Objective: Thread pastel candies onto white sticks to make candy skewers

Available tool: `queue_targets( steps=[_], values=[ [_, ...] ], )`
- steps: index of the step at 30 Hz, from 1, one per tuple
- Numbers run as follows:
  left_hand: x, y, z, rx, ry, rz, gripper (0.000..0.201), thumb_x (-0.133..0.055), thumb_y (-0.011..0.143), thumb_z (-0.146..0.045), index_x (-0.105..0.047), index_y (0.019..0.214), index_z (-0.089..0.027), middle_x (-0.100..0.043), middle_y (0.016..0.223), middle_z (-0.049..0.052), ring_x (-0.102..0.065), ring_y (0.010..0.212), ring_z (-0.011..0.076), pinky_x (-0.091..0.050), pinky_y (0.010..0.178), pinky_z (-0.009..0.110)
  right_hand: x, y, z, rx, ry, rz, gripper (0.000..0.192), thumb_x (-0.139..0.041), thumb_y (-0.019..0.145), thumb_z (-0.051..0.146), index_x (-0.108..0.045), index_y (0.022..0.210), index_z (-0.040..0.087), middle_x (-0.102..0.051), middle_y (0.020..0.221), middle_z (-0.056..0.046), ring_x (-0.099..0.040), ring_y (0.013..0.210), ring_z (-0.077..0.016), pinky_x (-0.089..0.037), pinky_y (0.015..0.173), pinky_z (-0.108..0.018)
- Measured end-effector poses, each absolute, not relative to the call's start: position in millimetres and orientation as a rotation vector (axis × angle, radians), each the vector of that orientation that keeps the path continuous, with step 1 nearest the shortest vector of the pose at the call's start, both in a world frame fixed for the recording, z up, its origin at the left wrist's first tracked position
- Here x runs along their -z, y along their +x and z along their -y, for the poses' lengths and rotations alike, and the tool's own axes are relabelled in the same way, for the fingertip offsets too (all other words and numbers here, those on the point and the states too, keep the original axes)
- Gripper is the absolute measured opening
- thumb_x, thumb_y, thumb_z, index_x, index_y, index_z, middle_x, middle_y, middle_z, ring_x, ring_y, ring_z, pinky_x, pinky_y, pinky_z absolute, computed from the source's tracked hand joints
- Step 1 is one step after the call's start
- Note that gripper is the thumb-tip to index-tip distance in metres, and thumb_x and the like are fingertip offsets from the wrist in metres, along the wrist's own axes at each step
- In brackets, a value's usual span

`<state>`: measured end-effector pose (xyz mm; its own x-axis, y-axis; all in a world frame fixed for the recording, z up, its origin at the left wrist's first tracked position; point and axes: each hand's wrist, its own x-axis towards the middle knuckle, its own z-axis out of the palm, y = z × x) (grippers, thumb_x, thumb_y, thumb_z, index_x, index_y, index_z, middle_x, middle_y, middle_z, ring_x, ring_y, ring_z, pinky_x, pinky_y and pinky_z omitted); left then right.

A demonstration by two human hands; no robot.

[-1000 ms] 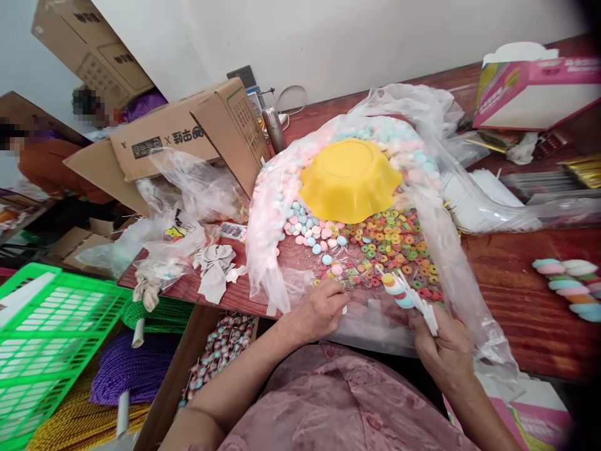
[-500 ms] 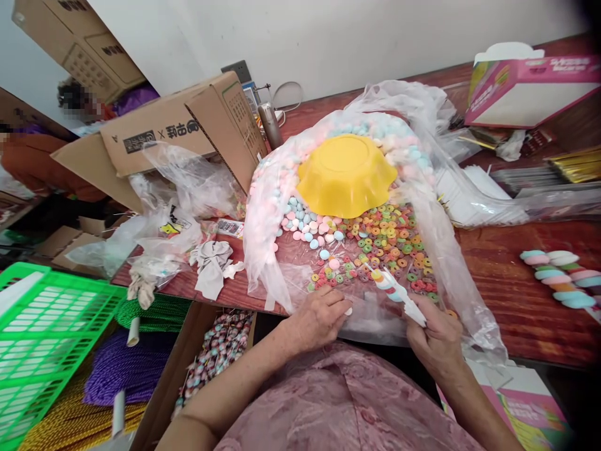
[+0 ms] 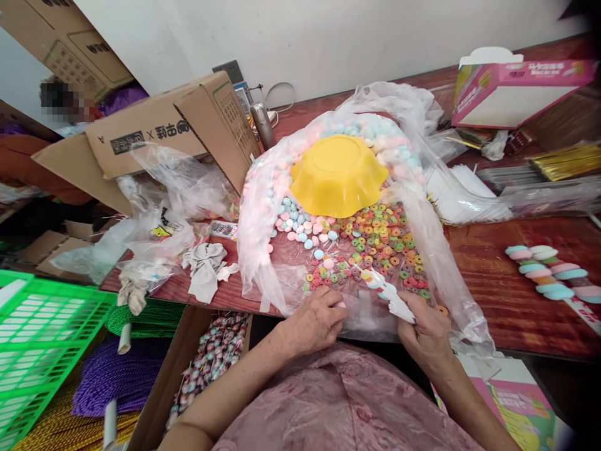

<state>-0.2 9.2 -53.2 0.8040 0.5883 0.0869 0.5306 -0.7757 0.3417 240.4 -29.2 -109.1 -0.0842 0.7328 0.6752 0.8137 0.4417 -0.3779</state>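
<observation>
My right hand is closed round a bunch of white sticks. Small coloured candies, yellow, red and pale blue, are threaded near their far ends. My left hand rests at the near edge of the plastic sheet, fingers bent, with a small pale pink candy at the fingertips. Ahead of both hands lie loose ring-shaped candies in red, green, yellow and orange. Pink, blue and white rounded candies are heaped beside and behind them. An upturned yellow bowl sits on the heap.
Clear plastic surrounds the candies. Finished-looking candy skewers lie at right, near white sticks and a pink box. Left are a cardboard box, a crumpled cloth, a green basket and a carton of wrapped candies.
The view has turned slightly to the right, so the table things appear farther left. Both hands keep almost the same pose, and the right one still grips the sticks.
</observation>
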Motion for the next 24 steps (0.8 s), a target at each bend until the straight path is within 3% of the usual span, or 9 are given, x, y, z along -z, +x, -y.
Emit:
queue_targets(
  steps=[6, 10, 13, 18, 24],
  values=[
    [57.7, -5.0, -6.1, -0.38, 2.672, -0.778, 0.033, -0.041, 0.089, -0.003, -0.065, 0.11, -0.012, -0.067, 0.095, 0.011, -0.06, 0.092, 0.0211, -0.052, 0.084, 0.035, 113.0, 243.2, 31.0, 0.104, -1.309, 1.805, 0.039, -0.043, 0.074, 0.005, -0.06, 0.106, 0.019, -0.072, 0.081, -0.002, -0.063, 0.055, -0.0153, -0.046, 0.054, -0.025],
    [57.4, -5.0, -12.0, -0.918, 2.127, -0.903, 0.018, -0.057, 0.09, -0.014, -0.072, 0.099, -0.016, -0.073, 0.092, 0.009, -0.066, 0.086, 0.0184, -0.054, 0.081, 0.032, 116.1, 246.7, 38.3, -0.018, -1.298, 1.705, 0.032, -0.05, 0.081, 0.008, -0.062, 0.108, 0.02, -0.07, 0.079, -0.002, -0.064, 0.059, -0.0164, -0.048, 0.057, -0.026],
    [47.3, 0.4, -22.4, -1.218, 1.386, -1.009, 0.019, -0.077, 0.077, -0.024, -0.076, 0.096, -0.02, -0.076, 0.091, 0.005, -0.069, 0.083, 0.0172, -0.057, 0.076, 0.03, 107.6, 242.1, 44.0, -0.099, -1.246, 1.755, 0.033, -0.049, 0.084, 0.008, -0.06, 0.113, 0.021, -0.07, 0.081, -0.002, -0.064, 0.06, -0.0163, -0.048, 0.056, -0.026],
    [26.8, 15.7, -35.1, -1.296, 0.762, -0.848, 0.033, -0.089, 0.061, -0.025, -0.079, 0.093, -0.023, -0.077, 0.085, 0.001, -0.071, 0.077, 0.0147, -0.06, 0.071, 0.026, 82.1, 222.6, 45.8, -0.137, -1.184, 1.901, 0.04, -0.043, 0.084, 0.005, -0.055, 0.119, 0.019, -0.072, 0.093, -0.007, -0.069, 0.069, -0.0172, -0.051, 0.059, -0.026],
    [22.9, 23.5, -31.6, -1.304, 0.715, -0.789, 0.03, -0.089, 0.062, -0.025, -0.08, 0.09, -0.022, -0.077, 0.084, 0.001, -0.07, 0.075, 0.0123, -0.061, 0.073, 0.024, 75.1, 218.3, 41.1, -0.147, -1.225, 1.855, 0.034, -0.042, 0.083, 0.002, -0.056, 0.109, 0.02, -0.07, 0.081, -0.002, -0.064, 0.058, -0.0134, -0.048, 0.054, -0.022]
  ],
)
